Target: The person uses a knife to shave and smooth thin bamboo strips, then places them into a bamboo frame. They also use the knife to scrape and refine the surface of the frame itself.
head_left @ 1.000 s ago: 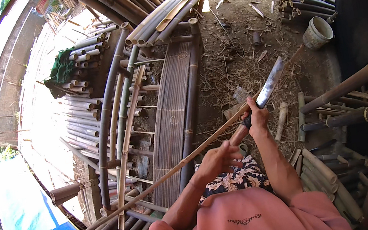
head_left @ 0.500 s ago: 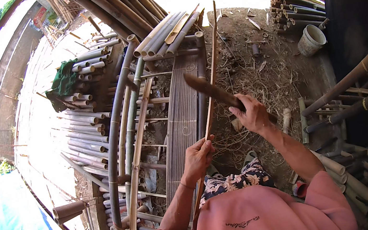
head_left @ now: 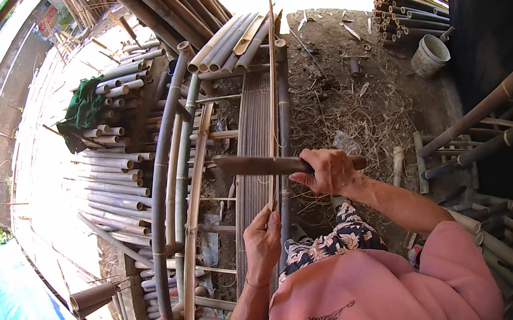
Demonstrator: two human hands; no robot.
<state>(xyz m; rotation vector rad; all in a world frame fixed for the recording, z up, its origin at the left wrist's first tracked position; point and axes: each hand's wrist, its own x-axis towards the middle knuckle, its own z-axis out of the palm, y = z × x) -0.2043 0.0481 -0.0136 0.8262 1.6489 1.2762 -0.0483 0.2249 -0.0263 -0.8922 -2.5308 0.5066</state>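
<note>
A long, thin bamboo strip (head_left: 273, 82) runs away from me over a bench of dark ridged slats (head_left: 248, 205). My left hand (head_left: 262, 244) is closed around its near part, thumb along the strip. The handle of a machete (head_left: 245, 164) is gripped in my right hand (head_left: 329, 171), and its broad, dark blade points left. In the picture the blade crosses the strip just beyond my left hand; whether its edge touches or cuts in, I cannot tell. Left of the slats, a split bamboo length (head_left: 197, 193) lies lengthwise along the frame.
Cut bamboo poles (head_left: 234, 45) rest across the bench's far end. Stacked poles (head_left: 115, 197) fill the left side. Fibre shavings (head_left: 359, 122) litter the dirt floor. At right are a white bucket (head_left: 430, 55), another pole stack (head_left: 401, 10) and a bamboo frame (head_left: 498, 102).
The machete has swung left and levelled out, its blade now across the strip. My left hand has shifted slightly left and nearer me, and the strip's far part has moved left over the slats.
</note>
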